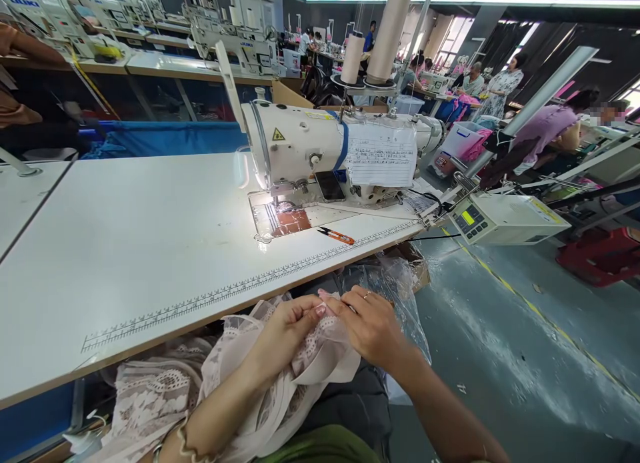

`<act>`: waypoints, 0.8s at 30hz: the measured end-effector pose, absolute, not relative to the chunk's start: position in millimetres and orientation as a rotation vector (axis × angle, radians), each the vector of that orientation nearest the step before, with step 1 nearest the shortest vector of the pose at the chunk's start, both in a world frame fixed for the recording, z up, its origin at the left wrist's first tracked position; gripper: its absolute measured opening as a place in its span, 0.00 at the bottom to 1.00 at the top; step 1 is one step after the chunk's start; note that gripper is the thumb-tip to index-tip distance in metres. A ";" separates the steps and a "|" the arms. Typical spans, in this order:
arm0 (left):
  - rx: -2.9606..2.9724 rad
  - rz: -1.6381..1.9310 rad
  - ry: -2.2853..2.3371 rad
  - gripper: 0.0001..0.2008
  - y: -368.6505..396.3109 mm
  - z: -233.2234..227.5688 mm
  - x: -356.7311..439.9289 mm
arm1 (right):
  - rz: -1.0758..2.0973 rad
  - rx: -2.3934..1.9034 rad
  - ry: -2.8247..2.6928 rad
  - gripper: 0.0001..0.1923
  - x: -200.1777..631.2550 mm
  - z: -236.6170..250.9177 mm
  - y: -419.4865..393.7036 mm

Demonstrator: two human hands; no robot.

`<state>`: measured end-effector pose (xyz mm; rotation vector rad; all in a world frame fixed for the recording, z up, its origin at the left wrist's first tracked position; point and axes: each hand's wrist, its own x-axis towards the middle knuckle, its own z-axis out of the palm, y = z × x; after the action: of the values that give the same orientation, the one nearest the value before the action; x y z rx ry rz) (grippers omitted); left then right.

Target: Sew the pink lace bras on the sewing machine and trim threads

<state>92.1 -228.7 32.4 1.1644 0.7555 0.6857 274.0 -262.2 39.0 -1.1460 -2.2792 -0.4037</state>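
Note:
My left hand (293, 326) pinches the edge of a pale pink lace garment (280, 403) over my lap, just below the table's front edge. Close against it, my right hand (373, 326) grips the same lace edge, with a ring on one finger. The fingertips of both hands nearly meet, and the bit of fabric between them is mostly hidden. Elastic bands and lace hang down from the hands across my knees. More pale lace pieces (157, 389) lie bunched to the left, under the table edge.
A sewing machine (300, 143) stands on the white table (150, 236), a phone (330, 185) leaning at its base. Orange thread snips (336, 235) lie near the printed ruler (240, 286). A control box (507, 218) juts out at the right. A clear plastic bag (395, 296) hangs below the table.

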 end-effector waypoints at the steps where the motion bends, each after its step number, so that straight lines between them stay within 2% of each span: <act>1: 1.170 0.685 0.759 0.15 -228.7 32.6 92.0 | -0.401 -1.150 -2.288 0.23 274.0 39.4 -262.3; 13: 1.267 0.696 0.784 0.16 -230.3 36.9 92.6 | -0.317 -1.184 -2.289 0.23 272.5 35.7 -263.9; 16: 1.367 0.700 0.808 0.16 -230.2 38.1 94.0 | 0.000 -1.185 -2.203 0.22 267.9 32.2 -266.3; 21: 1.462 0.637 0.786 0.18 -229.4 41.1 92.7 | 0.923 -1.156 -1.750 0.19 262.9 38.2 -263.1; 24: 1.508 0.563 0.796 0.20 -229.1 43.5 88.0 | 1.119 -1.045 -1.340 0.23 277.5 43.6 -250.1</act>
<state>88.0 -229.1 43.5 1.5076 0.7960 0.5629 277.5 -250.1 43.6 -1.0452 -1.3399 1.1186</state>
